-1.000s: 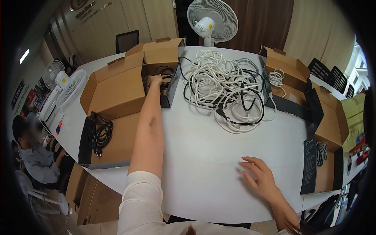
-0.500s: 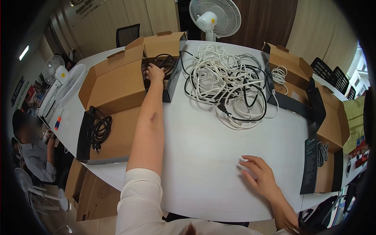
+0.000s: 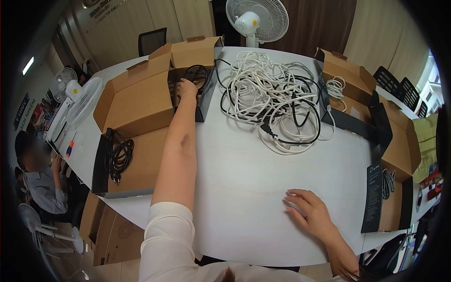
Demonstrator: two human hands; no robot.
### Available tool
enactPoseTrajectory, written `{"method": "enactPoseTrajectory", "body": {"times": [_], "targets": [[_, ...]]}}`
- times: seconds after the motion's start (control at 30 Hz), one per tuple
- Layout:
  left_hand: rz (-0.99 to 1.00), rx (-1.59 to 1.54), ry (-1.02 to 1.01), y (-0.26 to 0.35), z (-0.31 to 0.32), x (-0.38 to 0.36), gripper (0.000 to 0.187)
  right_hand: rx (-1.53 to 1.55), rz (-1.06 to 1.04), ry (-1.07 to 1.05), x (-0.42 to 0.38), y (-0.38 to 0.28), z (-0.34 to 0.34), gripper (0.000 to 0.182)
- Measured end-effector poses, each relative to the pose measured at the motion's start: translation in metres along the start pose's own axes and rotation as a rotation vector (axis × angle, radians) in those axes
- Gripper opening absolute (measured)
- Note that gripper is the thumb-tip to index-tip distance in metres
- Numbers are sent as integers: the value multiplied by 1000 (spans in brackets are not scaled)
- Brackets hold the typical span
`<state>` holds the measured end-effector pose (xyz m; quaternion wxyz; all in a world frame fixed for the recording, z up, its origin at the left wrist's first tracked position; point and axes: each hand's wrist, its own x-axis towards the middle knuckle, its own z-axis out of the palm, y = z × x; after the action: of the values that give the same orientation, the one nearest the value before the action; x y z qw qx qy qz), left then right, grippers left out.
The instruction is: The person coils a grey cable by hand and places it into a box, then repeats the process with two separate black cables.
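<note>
My left hand (image 3: 187, 89) reaches into the far left cardboard box (image 3: 205, 107), its fingers bent downward and apart, the tips partly hidden. A coiled black cable (image 3: 203, 75) lies in that box right beside the hand. Low over the white table (image 3: 244, 211), my right hand (image 3: 311, 214) is open, its fingers spread and holding nothing. Beyond both hands sits a big tangle of white and black cables (image 3: 268, 98), with a black plug (image 3: 268, 130) at its near side.
A nearer left box (image 3: 148, 155) holds a bundled black power cord (image 3: 120, 155). On the right, one box (image 3: 359, 124) has a white cable coil (image 3: 335, 88); another (image 3: 399, 207) has a grey coil (image 3: 388, 183). A screwdriver (image 3: 70, 148) lies far left, near a seated person (image 3: 44, 183).
My left hand has shifted slightly right and down inside the far left box. My right hand stays nearly still; the camera view has shifted slightly.
</note>
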<state>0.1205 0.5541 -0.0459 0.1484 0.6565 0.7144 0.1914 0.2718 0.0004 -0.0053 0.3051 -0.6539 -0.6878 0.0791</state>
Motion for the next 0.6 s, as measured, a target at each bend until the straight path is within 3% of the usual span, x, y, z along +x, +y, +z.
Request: {"method": "enactPoseTrajectory", "body": {"times": [0.2,0.4,0.5,0.6], "targets": [[-10,-175,265,10,-15,-18,77,-1,-12,3,0,-1,-1,22],[98,-279,358,20,-27,-38,82,16,4,-33,0,-3,-3,25],[205,-154,394,28,-45,-66,86,6,-13,-28,-1,-2,-2,25],[498,196,589,25,-22,-44,88,25,-2,-30,-1,0,-1,26]]}}
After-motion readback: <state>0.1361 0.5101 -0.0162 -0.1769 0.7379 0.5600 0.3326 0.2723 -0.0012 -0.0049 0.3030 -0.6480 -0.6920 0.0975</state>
